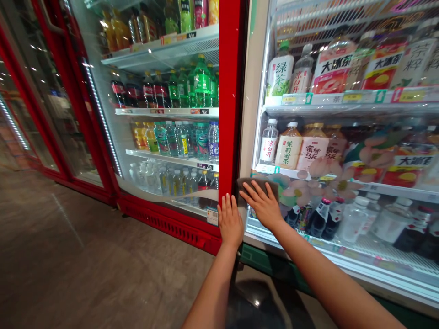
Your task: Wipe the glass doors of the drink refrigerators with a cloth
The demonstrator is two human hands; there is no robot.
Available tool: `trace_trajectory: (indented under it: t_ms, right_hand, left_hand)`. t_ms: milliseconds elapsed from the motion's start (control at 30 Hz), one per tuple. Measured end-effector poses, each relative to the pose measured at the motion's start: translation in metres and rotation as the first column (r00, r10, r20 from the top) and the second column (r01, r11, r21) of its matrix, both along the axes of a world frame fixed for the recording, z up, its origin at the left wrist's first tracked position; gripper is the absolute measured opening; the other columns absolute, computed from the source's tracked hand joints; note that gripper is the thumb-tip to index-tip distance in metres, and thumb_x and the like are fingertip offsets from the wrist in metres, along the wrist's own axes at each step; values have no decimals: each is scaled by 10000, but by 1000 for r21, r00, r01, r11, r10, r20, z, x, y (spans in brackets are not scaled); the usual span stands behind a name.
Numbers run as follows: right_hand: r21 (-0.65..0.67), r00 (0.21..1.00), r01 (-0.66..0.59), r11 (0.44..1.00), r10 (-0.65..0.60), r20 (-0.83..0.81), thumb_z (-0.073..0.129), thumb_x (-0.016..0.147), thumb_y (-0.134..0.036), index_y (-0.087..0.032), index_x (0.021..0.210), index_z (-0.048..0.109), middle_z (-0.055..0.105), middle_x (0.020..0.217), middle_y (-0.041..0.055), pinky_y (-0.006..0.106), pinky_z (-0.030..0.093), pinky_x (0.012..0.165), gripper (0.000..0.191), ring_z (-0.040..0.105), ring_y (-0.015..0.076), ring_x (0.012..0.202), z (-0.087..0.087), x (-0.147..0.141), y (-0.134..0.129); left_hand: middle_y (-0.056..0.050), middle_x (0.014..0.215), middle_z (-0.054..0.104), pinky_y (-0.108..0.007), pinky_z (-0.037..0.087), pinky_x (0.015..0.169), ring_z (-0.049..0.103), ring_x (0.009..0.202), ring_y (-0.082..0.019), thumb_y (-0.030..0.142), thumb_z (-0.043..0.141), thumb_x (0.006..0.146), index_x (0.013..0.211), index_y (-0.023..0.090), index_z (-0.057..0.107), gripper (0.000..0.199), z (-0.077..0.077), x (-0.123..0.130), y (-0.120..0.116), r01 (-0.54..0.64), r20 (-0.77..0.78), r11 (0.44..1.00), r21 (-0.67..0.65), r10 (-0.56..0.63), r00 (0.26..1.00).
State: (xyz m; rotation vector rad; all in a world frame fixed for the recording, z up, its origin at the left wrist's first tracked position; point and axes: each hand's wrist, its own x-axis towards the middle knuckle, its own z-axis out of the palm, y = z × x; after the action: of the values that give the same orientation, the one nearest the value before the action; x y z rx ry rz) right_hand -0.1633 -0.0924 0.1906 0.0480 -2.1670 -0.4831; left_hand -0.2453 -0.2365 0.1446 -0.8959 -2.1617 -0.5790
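Observation:
My right hand (262,203) lies flat with fingers spread on a dark grey cloth (270,185), pressing it against the glass door and pale frame (252,114) of the right fridge. To its left, my left hand (230,221) rests with outstretched fingers on the lower part of the red fridge frame (229,91); it holds nothing. The two hands are close together but apart. Behind the right door, which carries a flower print (298,192), stand rows of bottled drinks (290,144).
A red fridge with shelves of bottles (202,82) stands on the left, with more red-framed doors (44,91) beyond it. Below runs a brown floor (85,256). A dark rounded object (255,304) is low between my arms.

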Motion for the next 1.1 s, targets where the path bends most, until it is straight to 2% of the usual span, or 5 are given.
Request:
trace_trajectory:
  t_ms: [233, 467, 700, 900, 1100]
  right_hand:
    - [68, 999, -6, 998, 3, 43, 534, 918, -132, -240, 1475, 504, 380, 1625, 24, 565, -18, 1265, 569, 144, 260, 1561, -22, 12, 0]
    - [17, 998, 44, 999, -43, -41, 535, 928, -130, -282, 1504, 464, 343, 1642, 4, 540, -37, 1266, 600, 179, 250, 1555, 8, 6, 4]
    - [85, 999, 9, 996, -14, 51, 534, 907, -114, -261, 1452, 531, 375, 1627, -3, 538, 15, 1274, 564, 180, 243, 1555, -53, 34, 6]
    - [26, 998, 59, 998, -59, 25, 561, 913, -120, -299, 1484, 491, 378, 1624, -2, 524, 23, 1274, 602, 207, 225, 1548, -41, 46, 16]
    - [78, 999, 23, 997, -25, 29, 644, 909, -187, -277, 1305, 649, 475, 1566, 44, 604, 77, 1242, 406, 257, 288, 1530, -78, 72, 27]
  left_hand:
    - [-147, 1686, 159, -531, 186, 1271, 70, 1570, -266, 111, 410, 959, 1626, 140, 19, 774, 5, 1, 2, 0, -8, 999, 32, 0, 1000]
    - [-139, 1679, 199, -529, 220, 1260, 106, 1568, -258, 94, 419, 954, 1626, 159, 23, 782, 5, 2, 10, -7, -65, 997, 81, 13, 998]
    - [-161, 1667, 229, -542, 270, 1241, 145, 1562, -278, 111, 413, 971, 1627, 153, 52, 751, 4, 1, 11, 31, -116, 995, 96, -20, 993]
    - [-156, 1669, 225, -550, 276, 1238, 152, 1559, -281, 92, 405, 960, 1628, 158, 88, 743, 1, 5, 17, 86, -108, 991, 105, -75, 991]
    - [-129, 1653, 295, -523, 301, 1235, 151, 1562, -245, 68, 391, 950, 1630, 172, 49, 768, -1, 10, 20, 245, -164, 969, 12, -240, 957]
